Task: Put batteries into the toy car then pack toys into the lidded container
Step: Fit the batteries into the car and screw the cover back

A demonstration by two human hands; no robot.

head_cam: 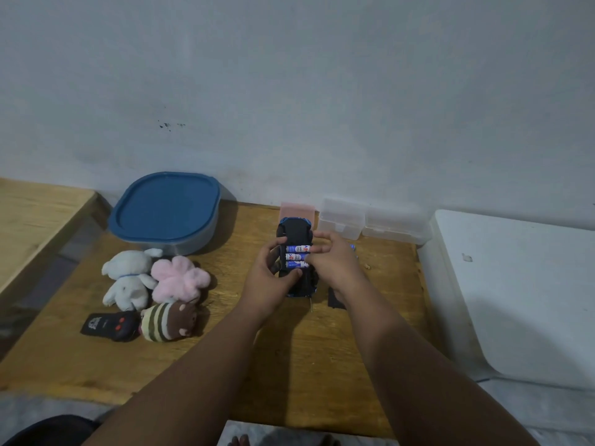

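left hand (269, 275): curled round the left flank of the toy car (294, 228), thumb laid across its lower underside. Keep this grip firm so the body does not rock while you press.
right hand (331, 260): fingers bent down onto the right ends of the batteries (297, 256). Push each cell straight in against its contact, not at a slant.
batteries: three blue-and-white cells lie side by side across the open bay. Check that each one sits flat and faces the way the bay's markings ask (the markings themselves are too small to read here).
toy car: upside down between your two hands, mid-desk towards the back. I cannot tell whether it rests on the desk (289, 365) or is held just above it.
dark flat piece (335, 299): on the desk just beside your right wrist, probably the bay cover. It goes on once all the cells are seated.
thin metal shaft (311, 304): pokes out below the car, possibly a screwdriver.
lidded container (167, 210): back left, blue lid on. It needs opening before you pack.
plush toys (151, 284): three, clustered in front of the container, with a black remote control (109, 326) beside them.
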